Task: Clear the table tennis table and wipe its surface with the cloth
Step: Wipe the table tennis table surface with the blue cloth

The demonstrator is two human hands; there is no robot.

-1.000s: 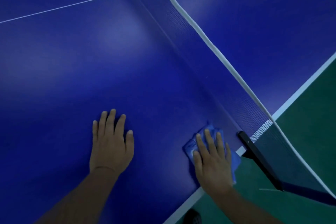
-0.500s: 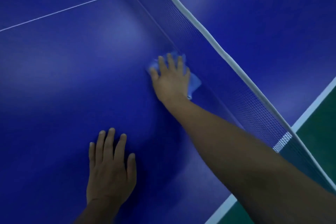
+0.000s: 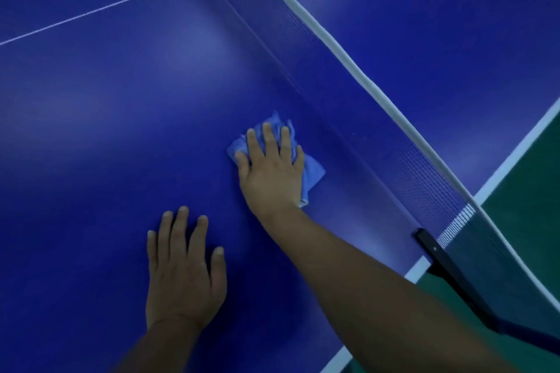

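Right grip (image 3: 271, 169), fingers flat, pressing crumpled light-blue cloth (image 3: 312, 172) onto blue worktop (image 3: 106, 130) beside black net (image 3: 424, 185); left grip (image 3: 183, 269) splayed flat, bracing nearer. Wiping step; next stroke needs steady downward pressure.

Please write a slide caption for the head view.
Right hand presses blue cloth beside net; left hand flat.
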